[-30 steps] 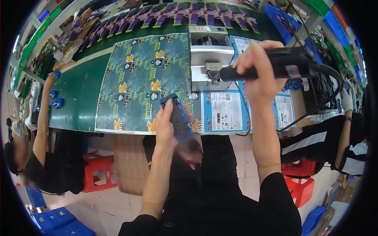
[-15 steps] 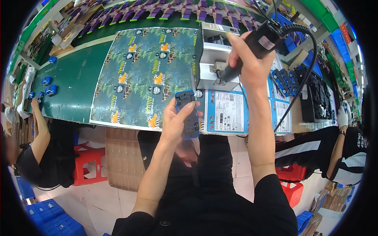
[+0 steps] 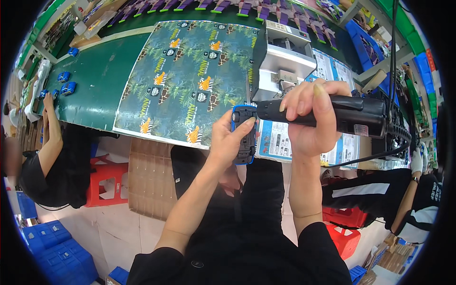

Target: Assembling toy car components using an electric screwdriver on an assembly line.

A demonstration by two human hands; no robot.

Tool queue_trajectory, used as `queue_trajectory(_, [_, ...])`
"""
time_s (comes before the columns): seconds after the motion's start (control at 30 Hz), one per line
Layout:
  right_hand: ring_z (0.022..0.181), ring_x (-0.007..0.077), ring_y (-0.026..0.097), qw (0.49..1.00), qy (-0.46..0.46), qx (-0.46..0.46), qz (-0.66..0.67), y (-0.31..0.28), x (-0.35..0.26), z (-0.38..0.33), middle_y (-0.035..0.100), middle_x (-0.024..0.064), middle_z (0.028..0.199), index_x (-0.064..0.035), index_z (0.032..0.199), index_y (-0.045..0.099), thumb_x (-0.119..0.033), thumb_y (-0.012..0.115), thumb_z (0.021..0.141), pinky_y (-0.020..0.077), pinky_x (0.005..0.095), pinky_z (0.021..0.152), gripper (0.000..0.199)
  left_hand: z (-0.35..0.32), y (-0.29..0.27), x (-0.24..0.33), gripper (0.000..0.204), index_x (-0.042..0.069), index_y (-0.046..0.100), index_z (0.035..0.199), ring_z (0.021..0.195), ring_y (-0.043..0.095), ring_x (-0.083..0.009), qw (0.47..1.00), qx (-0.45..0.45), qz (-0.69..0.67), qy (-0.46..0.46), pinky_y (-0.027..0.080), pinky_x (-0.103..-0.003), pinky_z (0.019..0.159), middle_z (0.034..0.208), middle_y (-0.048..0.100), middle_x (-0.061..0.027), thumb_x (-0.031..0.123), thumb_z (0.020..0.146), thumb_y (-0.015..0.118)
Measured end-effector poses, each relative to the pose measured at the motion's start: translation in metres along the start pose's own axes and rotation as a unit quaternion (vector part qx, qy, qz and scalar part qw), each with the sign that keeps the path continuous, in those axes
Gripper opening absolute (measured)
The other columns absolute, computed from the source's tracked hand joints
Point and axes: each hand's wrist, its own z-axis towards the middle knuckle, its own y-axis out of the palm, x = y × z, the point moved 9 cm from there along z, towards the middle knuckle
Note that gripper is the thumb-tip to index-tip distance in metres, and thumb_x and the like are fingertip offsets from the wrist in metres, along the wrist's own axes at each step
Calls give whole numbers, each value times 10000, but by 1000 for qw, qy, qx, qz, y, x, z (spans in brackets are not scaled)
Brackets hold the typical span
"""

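Note:
My left hand (image 3: 229,138) is closed around a blue toy car (image 3: 247,137), its black underside turned up, thumb pressed on the chassis. In my right hand (image 3: 317,111) is a black electric screwdriver (image 3: 361,114), gripped with the fingers wrapped round its body. It lies almost level, its nose pointing left at the upper part of the car's underside; whether its tip touches the car I cannot make out. A cable hangs from the tool's right end. Just beyond my right hand stands a grey metal screw feeder (image 3: 289,61).
Printed animal-pattern sheets (image 3: 190,85) cover the green table (image 3: 102,80). Several blue toy cars (image 3: 68,88) sit at far left, near a co-worker's hand (image 3: 49,100). Purple toy parts (image 3: 244,8) line the back. At right, another person's gloved hand (image 3: 417,161) shows. Red stools (image 3: 105,183) stand below.
My right hand has brought the screwdriver from the screw feeder down toward the toy car, swinging it from slanted to nearly level. The camera view has shifted; my left hand still holds the car.

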Motion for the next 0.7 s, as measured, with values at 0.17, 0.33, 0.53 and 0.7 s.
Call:
queue_trajectory(0.17, [508, 171, 494, 997, 8, 2, -78, 5, 14, -5, 478, 61, 646, -58, 967, 472, -75, 541, 940, 479, 343, 541, 76, -2, 1, 7, 215, -5, 653, 1073, 754, 642, -79, 999, 16, 8, 42, 538, -247, 678, 908, 699, -47, 121, 905, 699])
queue_trajectory(0.33, [501, 126, 521, 1000, -1, -26, -14, 10, 24, -8, 542, 84, 660, -33, 899, 431, 54, 638, 864, 486, 282, 511, 226, -4, 1, 8, 214, -5, 656, 1077, 762, 630, -74, 998, 37, 24, 41, 525, -246, 694, 904, 697, -38, 98, 895, 701])
queue_trajectory(0.53, [474, 159, 469, 999, 28, -4, -28, 4, 30, -7, 452, 46, 613, -63, 892, 441, -41, 553, 923, 465, 335, 508, 118, -3, 0, 7, 212, -7, 656, 1076, 755, 633, -80, 998, 39, 27, 31, 523, -247, 689, 890, 696, -42, 84, 889, 697])
queue_trajectory(0.7, [479, 161, 473, 1000, 13, -7, -26, 3, 24, -8, 468, 53, 621, -64, 887, 445, -49, 557, 920, 465, 336, 517, 118, -2, 2, 4, 216, -13, 655, 1079, 748, 637, -88, 999, 33, 25, 33, 526, -250, 687, 879, 695, -48, 82, 889, 696])
